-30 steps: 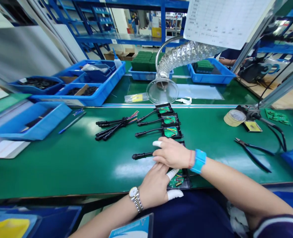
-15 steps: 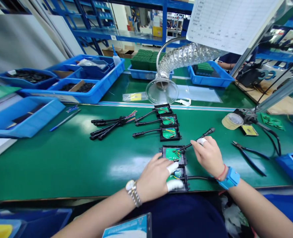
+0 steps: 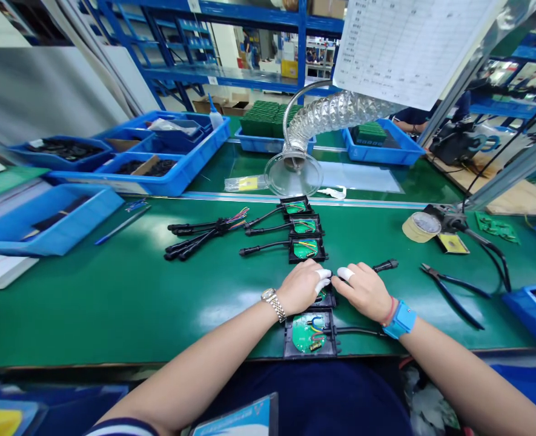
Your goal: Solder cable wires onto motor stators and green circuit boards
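My left hand [image 3: 300, 287], with white finger cots, lies over a black plastic case holding a green circuit board [image 3: 326, 298]. Its thumb and finger are closed at the case's right edge, hiding most of the board. Close beside it, my right hand [image 3: 362, 292] is closed around a black cable [image 3: 386, 265] whose connector end sticks out to the right. Both sets of fingertips nearly meet where cable and case join. Directly in front of me lies another open case with a board [image 3: 304, 334], its coloured wires and a cable [image 3: 361, 330] leading right.
Beyond my hands are three wired cases [image 3: 304, 248] with cables pointing left. A bundle of black cables [image 3: 204, 233] lies left of them. Cutting pliers [image 3: 453, 284] and a tape roll [image 3: 421, 226] are at right. A fume extraction hood [image 3: 294, 174] hangs over the bench; blue bins [image 3: 172, 181] stand at left.
My left hand has moved up from the two nearest cases to the upper one's right edge, uncovering the nearest board. My right hand has moved left along the cable towards the case.
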Action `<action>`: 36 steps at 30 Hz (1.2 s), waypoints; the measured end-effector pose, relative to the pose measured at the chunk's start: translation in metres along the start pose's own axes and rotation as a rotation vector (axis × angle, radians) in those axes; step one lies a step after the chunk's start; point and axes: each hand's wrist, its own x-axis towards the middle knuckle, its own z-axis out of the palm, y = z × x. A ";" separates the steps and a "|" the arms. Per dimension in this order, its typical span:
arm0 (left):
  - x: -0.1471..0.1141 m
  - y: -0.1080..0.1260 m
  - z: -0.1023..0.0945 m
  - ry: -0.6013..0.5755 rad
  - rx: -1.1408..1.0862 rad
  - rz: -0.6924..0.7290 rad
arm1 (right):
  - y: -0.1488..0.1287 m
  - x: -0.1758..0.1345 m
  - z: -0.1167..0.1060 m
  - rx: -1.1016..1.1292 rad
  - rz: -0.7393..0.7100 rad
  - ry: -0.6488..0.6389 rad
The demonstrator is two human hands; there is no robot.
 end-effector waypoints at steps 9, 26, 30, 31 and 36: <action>0.000 -0.004 0.004 0.041 0.024 0.035 | 0.006 -0.001 0.004 0.088 0.028 -0.101; -0.029 -0.007 -0.009 0.000 -0.036 0.076 | -0.001 -0.011 -0.005 0.402 0.268 -0.254; -0.033 -0.005 -0.010 -0.040 0.025 0.105 | -0.006 -0.010 -0.006 0.362 0.190 -0.283; -0.033 -0.003 -0.011 -0.051 0.052 0.112 | -0.006 -0.008 -0.007 0.341 0.170 -0.297; -0.030 0.006 -0.017 -0.122 0.181 0.139 | -0.003 0.008 -0.017 0.187 0.047 -0.455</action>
